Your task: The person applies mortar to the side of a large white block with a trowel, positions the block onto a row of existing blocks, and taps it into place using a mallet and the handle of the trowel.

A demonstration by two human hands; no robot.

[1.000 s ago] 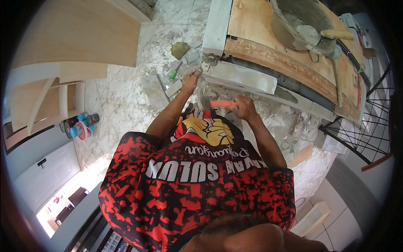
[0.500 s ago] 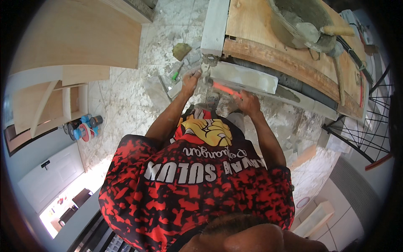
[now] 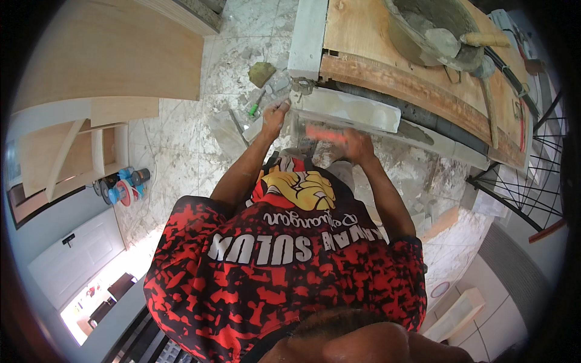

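Note:
My right hand (image 3: 359,147) is closed round the orange handle of a hammer (image 3: 325,134), smeared by motion; its head does not show clearly. The hammer points left, just in front of a long pale block (image 3: 351,110) with wet grey mortar on its face. At the left end of that block, my left hand (image 3: 275,118) is closed, thumb and fingers pinched together. Whatever lies between those fingers is too small to make out. A lump of grey mortar (image 3: 302,86) sits at the corner just beyond, below an upright pale block (image 3: 307,45).
Right of centre, a wooden board (image 3: 363,33) carries a mortar tub (image 3: 423,36) and a wooden-handled tool (image 3: 486,40). A green-handled tool (image 3: 254,107), a mossy yellow chunk (image 3: 261,74) and rubble lie on the dusty tiles. Wooden cabinets (image 3: 115,54) stand left; black metal rods (image 3: 520,181) at right.
The hammer has swung away from the block's left end, back toward me, and is now blurred. My right hand moved slightly with it; my left hand stays in place.

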